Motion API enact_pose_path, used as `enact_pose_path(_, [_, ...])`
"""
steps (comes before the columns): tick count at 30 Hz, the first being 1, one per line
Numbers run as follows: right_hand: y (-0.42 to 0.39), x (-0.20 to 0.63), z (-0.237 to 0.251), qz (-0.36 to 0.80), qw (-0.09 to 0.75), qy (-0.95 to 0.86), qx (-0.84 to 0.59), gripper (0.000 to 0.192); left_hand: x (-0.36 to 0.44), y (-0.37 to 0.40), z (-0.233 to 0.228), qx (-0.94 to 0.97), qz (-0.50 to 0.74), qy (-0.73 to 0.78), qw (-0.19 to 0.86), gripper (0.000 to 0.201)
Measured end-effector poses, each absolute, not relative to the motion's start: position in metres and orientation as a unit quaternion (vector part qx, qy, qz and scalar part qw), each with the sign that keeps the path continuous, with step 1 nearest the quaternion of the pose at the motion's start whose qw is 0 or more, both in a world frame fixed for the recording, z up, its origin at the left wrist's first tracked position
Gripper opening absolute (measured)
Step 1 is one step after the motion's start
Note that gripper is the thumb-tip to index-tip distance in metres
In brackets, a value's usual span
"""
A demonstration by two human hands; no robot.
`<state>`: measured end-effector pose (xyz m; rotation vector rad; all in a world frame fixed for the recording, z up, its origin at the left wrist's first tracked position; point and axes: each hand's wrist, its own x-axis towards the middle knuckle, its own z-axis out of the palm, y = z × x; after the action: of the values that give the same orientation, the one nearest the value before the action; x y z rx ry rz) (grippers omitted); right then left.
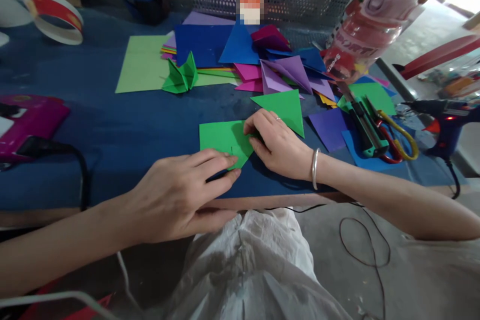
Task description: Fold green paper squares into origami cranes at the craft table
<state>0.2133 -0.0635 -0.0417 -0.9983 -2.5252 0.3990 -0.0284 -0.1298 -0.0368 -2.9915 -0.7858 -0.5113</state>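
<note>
A sheet of green paper [221, 136] lies flat on the blue tabletop, its lower right side running at a slant. My left hand [187, 192] is open, its outstretched fingertips resting on the paper's lower edge. At the upper right corner, my right hand [279, 147] has its fingers curled and closed on the paper; the exact grip is partly hidden. Just behind that hand lies a green paper triangle [287, 107]. A folded green paper piece [182, 76] with raised points stands farther back on the left.
Stacked and folded coloured papers [204, 45] lie at the back. To the right are a box cutter [365, 127], scissors [403, 140], a glue gun [448, 122] with a lit red light, and a pink bottle [362, 35]. A magenta device [35, 122] and a tape roll [56, 15] sit left.
</note>
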Motion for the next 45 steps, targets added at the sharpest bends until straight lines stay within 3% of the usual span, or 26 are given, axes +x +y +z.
enact_pose_path(2, [-0.064, 0.213, -0.043, 0.154, 0.210, -0.895, -0.361, 0.008, -0.028, -0.130, -0.037, -0.955, -0.161, -0.249, 0.013, 0.038])
enact_pose_path(5, [-0.064, 0.212, -0.042, 0.170, 0.204, -0.888, -0.375, 0.033, -0.029, -0.130, -0.036, -0.955, -0.158, -0.252, 0.018, 0.039])
enact_pose_path(11, [-0.063, 0.214, -0.039, 0.185, 0.187, -0.896, -0.358, 0.044, -0.029, -0.129, -0.038, -0.951, -0.169, -0.258, 0.019, 0.044])
enact_pose_path(25, [-0.045, 0.224, -0.039, 0.242, 0.217, -0.888, -0.325, 0.022, -0.025, -0.134, -0.035, -0.947, -0.153, -0.283, 0.018, 0.033])
enact_pose_path(32, [-0.044, 0.224, -0.042, 0.230, 0.223, -0.893, -0.317, 0.018, -0.029, -0.142, -0.035, -0.947, -0.158, -0.280, -0.023, 0.046])
enact_pose_path(41, [-0.045, 0.226, -0.045, 0.204, 0.233, -0.897, -0.316, 0.042, -0.033, -0.152, -0.039, -0.934, -0.131, -0.329, -0.045, 0.053])
enact_pose_path(45, [-0.035, 0.220, -0.045, 0.212, 0.237, -0.892, -0.321, 0.041, -0.033, -0.153, -0.040, -0.933, -0.144, -0.326, -0.053, 0.050])
